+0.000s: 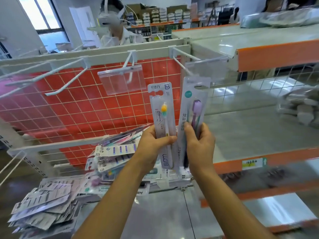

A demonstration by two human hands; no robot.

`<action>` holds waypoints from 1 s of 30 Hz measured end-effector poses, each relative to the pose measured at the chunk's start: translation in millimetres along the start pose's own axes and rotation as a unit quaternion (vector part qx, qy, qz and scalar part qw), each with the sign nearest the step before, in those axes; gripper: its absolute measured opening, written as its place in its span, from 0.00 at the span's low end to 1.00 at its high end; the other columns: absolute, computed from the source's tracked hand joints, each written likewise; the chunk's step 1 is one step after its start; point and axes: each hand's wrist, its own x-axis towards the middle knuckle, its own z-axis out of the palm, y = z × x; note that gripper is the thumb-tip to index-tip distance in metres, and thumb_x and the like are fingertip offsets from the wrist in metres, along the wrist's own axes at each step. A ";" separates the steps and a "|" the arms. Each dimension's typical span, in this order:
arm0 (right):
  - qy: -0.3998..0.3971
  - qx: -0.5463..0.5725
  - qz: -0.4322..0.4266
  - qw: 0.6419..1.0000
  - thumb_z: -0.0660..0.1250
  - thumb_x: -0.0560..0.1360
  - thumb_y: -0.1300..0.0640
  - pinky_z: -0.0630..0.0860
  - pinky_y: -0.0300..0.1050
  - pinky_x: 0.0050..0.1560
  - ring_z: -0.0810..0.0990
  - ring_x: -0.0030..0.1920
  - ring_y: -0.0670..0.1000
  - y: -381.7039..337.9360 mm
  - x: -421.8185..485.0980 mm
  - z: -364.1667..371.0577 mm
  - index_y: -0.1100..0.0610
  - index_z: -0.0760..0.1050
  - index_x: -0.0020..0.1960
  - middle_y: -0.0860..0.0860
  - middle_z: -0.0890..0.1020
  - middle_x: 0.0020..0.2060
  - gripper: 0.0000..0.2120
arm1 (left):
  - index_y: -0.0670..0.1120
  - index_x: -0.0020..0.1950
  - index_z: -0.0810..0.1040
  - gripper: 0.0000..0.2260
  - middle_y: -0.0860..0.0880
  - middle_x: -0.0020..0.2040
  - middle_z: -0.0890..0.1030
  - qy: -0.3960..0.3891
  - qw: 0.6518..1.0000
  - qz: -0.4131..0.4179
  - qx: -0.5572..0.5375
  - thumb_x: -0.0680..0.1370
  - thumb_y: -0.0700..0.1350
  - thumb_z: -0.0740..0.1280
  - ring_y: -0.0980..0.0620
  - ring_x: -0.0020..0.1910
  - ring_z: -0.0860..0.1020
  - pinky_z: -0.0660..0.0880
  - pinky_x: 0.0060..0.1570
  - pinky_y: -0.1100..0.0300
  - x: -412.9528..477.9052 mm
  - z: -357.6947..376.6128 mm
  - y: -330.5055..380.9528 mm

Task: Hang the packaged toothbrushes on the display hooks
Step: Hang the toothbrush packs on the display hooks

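While right grip (198, 144) pinches low, pack (194, 104) towers above.

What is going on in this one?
A person is stocking a shop display. The left hand grips a clear pack with a yellow-bristled toothbrush. The right hand holds a clear pack with a purple toothbrush up by a white wire hook; whether it is threaded on cannot be told. A heap of toothbrush packs lies on the grey shelf below.
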 end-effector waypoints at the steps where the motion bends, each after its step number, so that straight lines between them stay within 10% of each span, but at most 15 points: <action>1: 0.001 0.001 -0.004 1.000 0.67 0.77 0.57 0.79 0.39 0.38 0.82 0.41 0.48 -0.9 1.4 -1.0 0.54 0.75 0.43 0.50 0.81 0.38 0.05 | 0.41 0.52 0.79 0.12 0.45 0.44 0.85 -0.001 1.000 0.000 0.003 0.73 0.28 0.68 0.45 0.45 0.84 0.81 0.49 0.49 1.1 2.0 1.0; 30: -0.031 -0.116 0.000 0.993 0.64 0.79 0.50 0.80 0.42 0.38 0.81 0.37 0.46 24.0 83.5 17.4 0.52 0.71 0.42 0.48 0.80 0.37 0.09 | 0.44 0.47 0.77 0.10 0.55 0.33 0.82 0.043 0.999 0.025 0.010 0.74 0.29 0.68 0.57 0.34 0.81 0.78 0.37 0.62 32.9 1.8 7.5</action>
